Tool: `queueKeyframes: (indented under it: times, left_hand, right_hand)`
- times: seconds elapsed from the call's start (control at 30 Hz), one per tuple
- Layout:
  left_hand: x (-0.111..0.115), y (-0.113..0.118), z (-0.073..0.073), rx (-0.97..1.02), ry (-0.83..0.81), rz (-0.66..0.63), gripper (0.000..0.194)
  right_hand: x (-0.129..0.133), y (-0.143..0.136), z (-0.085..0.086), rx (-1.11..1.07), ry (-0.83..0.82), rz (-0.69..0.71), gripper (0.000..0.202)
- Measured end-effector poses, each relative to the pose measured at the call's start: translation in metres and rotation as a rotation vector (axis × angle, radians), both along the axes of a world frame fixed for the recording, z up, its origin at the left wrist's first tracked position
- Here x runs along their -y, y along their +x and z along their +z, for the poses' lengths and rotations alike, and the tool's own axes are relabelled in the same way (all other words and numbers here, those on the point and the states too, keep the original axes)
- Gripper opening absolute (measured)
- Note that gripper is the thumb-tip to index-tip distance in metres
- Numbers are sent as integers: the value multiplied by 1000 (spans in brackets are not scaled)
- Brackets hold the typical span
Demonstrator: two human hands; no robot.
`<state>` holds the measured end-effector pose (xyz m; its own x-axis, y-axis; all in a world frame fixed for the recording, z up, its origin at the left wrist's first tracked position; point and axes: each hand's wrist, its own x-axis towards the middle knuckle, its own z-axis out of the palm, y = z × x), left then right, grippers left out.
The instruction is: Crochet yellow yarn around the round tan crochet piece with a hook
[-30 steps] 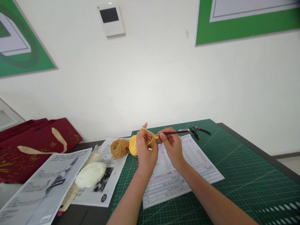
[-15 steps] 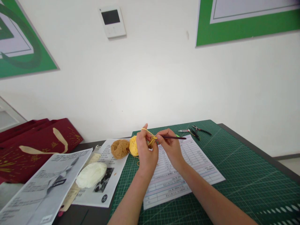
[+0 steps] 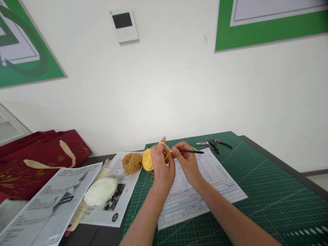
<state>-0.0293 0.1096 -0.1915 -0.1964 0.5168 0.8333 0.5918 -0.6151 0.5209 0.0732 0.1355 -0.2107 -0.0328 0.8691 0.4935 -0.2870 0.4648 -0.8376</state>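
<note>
My right hand [image 3: 188,161] pinches a dark crochet hook [image 3: 193,151], its handle pointing right. The hook's tip meets a small yellow and brown crochet piece [image 3: 167,156], which my left hand [image 3: 163,165] grips between thumb and fingers. Yellow yarn loops over the raised left index finger. Much of the piece is hidden behind the fingers. Just left of my left hand lies a yellow yarn ball [image 3: 147,160], with a brown yarn ball [image 3: 132,163] beside it. A strand of brown yarn curls on the mat below them.
A printed sheet [image 3: 202,201] lies under my forearms on the green cutting mat [image 3: 258,191]. Pliers [image 3: 222,142] and a small tube [image 3: 202,143] rest at the back. Leftward are a white yarn ball [image 3: 101,192], papers [image 3: 48,205] and red gift bags [image 3: 46,164].
The view has shifted slightly. My left hand has turned a little, and the hook's tip sits closer to the piece, its handle slightly lower.
</note>
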Motion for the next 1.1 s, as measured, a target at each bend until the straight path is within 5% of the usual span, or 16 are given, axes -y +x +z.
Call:
queueKeyframes:
  times: [0.53,0.77,0.93,1.1]
  left_hand:
    - [-5,2,5,372,-204,-454,40]
    - [-1,-18,17,431,-363,-694,38]
    - [-5,-39,24,377,-413,-697,36]
    - [-11,-47,20,190,-403,-512,35]
  right_hand:
    - [-6,6,-1,-35,26,-9,30]
    - [-19,23,2,12,-2,85,31]
    - [-26,36,7,53,1,107,31]
    - [-29,46,11,54,4,53,32]
